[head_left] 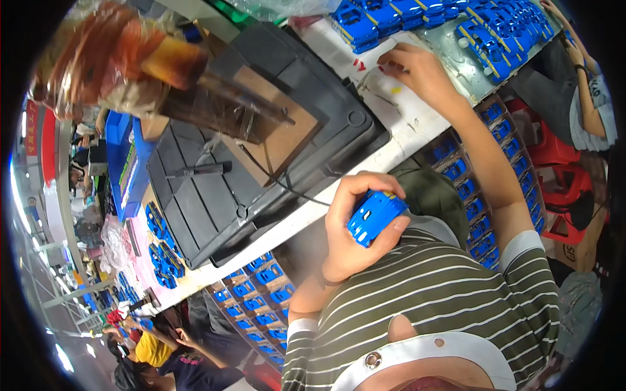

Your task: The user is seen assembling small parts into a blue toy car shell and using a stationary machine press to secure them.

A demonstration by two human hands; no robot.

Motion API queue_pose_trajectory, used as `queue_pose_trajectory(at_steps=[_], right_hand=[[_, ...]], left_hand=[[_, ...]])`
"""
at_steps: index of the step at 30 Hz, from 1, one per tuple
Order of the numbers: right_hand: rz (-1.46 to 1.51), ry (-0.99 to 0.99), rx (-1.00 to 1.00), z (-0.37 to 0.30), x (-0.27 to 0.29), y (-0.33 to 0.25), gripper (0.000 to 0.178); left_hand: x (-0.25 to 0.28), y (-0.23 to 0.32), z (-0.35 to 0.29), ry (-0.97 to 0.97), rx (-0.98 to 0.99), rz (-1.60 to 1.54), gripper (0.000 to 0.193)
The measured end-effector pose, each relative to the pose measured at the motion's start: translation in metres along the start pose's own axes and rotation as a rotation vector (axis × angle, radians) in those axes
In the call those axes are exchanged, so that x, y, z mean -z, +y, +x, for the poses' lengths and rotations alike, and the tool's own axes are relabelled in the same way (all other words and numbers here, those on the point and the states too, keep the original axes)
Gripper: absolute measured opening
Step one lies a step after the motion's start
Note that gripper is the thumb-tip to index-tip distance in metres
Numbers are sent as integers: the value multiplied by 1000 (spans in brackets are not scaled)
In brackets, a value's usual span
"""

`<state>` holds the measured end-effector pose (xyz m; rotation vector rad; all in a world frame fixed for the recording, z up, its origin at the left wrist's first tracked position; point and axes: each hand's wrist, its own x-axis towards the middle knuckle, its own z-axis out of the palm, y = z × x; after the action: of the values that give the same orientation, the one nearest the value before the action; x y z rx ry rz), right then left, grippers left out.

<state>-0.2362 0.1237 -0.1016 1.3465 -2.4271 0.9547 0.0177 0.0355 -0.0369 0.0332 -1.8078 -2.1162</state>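
Observation:
My left hand [345, 234] is closed round a blue toy car body [376, 216], held in front of my striped shirt. A small yellow part shows at the upper edge of the body. My right hand [417, 72] is over the white tabletop [417, 120], its fingers bent but apart, with no held thing visible. Close to its fingertips lie small red pieces [359, 64]. A small yellow piece [396, 90] lies below the fingers.
A black plastic lid or crate [195, 215] bears a brown board [297, 124] and a dark pen-like tool [199, 170]. A plastic-wrapped tool on a stand [156, 65] looms at upper left. Stacked blue car bodies [502, 39] fill the far right. Trays of blue parts [261, 300] sit below the table. Other people work nearby.

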Motion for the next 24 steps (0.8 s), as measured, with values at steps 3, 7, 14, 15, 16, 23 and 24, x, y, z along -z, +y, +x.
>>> queue_pose_trajectory(at_steps=[3,7,14,15,16,23,24], right_hand=[[-86,-26,23,4,-3,-3,10],[-161,64,112,3,-10,1,9],[946,-8,-371,-22,31,-44,15],[1043,-45,-413,-28,41,-63,15],[1140,-82,-454,-35,49,-80,15],[1489,-250,-557,-65,64,-129,12],[1479,-247,-562,-66,65,-132,12]], left_hand=[[3,0,2,-19,0,-3,58],[7,-10,-2,-47,-61,-13,79],[8,-12,0,-3,-247,291,58],[8,-13,0,4,-259,316,56],[8,-15,0,10,-273,342,54],[4,-21,5,110,-392,421,48],[4,-21,4,123,-392,432,48]])
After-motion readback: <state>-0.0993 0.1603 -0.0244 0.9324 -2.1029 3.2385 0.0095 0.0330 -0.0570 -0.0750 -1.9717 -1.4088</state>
